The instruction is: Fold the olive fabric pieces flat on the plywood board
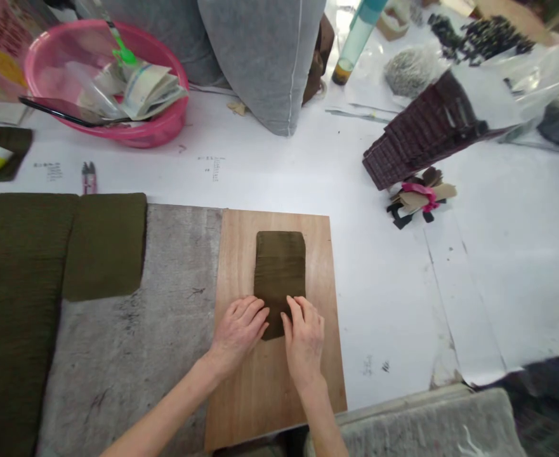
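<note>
A dark olive cloth piece (280, 270), oblong with creases across it, lies on a wooden board (279, 387). My left hand (242, 327) is at the cloth's lower left edge, its fingers bent together and pinching there. At the lower right edge is my right hand (304, 336), thumb and fingers curled onto the cloth. The fingertips partly cover the cloth's lower sides. Left of the board, stacks of similar olive cloth (105, 247) lie on a grey fabric surface (174, 266).
A pink basin (165, 130) holding papers and bags stands at the back left, with pink-handled snips (89, 179) nearer. Grey fabric (264, 57) bulks up behind. At right are a maroon cloth stack (422, 130) and a tied bundle of scraps (422, 197).
</note>
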A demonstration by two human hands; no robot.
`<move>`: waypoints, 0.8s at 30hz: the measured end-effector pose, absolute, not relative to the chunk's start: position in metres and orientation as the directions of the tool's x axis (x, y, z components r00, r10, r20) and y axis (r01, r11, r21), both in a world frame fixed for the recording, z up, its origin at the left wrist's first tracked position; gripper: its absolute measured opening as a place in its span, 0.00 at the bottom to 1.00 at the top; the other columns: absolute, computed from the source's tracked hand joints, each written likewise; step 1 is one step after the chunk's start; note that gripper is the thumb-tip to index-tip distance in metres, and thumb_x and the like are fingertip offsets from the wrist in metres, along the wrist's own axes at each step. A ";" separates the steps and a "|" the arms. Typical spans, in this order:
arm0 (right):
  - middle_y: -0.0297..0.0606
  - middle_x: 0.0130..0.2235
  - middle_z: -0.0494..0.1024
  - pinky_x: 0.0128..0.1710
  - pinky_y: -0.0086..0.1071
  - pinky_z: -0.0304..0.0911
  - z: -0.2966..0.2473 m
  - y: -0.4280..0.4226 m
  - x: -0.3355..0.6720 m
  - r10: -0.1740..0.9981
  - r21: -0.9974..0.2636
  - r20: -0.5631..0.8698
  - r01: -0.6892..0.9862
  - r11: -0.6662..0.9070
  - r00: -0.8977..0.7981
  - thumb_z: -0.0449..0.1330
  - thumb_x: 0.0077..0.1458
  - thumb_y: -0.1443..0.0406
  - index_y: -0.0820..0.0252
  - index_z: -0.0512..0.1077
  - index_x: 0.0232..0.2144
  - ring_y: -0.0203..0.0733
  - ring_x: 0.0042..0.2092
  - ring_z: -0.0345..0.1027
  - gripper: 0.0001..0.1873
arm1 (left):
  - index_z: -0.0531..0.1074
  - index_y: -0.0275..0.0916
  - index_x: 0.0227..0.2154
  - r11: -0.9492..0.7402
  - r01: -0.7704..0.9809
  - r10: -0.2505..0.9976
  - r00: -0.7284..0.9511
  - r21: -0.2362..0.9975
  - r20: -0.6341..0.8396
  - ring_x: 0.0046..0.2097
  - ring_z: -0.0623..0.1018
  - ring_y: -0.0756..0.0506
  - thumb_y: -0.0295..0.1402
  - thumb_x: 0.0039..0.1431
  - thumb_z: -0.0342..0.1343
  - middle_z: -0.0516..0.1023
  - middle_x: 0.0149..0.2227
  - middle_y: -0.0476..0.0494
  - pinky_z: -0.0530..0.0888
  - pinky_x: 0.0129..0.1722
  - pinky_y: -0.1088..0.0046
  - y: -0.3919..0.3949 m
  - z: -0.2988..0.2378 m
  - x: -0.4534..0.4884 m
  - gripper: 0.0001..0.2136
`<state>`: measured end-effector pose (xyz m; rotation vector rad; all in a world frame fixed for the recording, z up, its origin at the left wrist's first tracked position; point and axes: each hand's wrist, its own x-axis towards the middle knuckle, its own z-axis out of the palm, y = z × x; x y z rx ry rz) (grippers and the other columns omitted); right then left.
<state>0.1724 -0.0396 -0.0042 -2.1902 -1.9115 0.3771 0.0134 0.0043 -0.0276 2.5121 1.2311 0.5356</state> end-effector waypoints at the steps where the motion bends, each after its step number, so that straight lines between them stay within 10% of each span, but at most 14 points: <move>1: 0.45 0.51 0.71 0.46 0.40 0.59 -0.005 -0.041 0.174 0.991 -0.314 -0.062 0.940 -0.132 0.118 0.54 0.61 0.67 0.58 0.68 0.52 0.47 0.49 0.65 0.17 | 0.72 0.36 0.43 -0.580 0.704 0.809 0.556 0.409 0.189 0.50 0.73 0.40 0.28 0.60 0.53 0.76 0.45 0.39 0.70 0.48 0.60 0.000 -0.028 0.014 0.09; 24: 0.39 0.44 0.74 0.44 0.36 0.57 0.003 0.010 0.214 0.996 -0.450 -0.033 0.891 0.061 -0.084 0.55 0.61 0.69 0.58 0.70 0.44 0.42 0.46 0.65 0.10 | 0.74 0.40 0.38 -0.569 0.711 0.812 0.565 0.413 0.147 0.46 0.74 0.44 0.26 0.60 0.52 0.78 0.40 0.43 0.69 0.49 0.62 -0.024 -0.032 0.019 0.07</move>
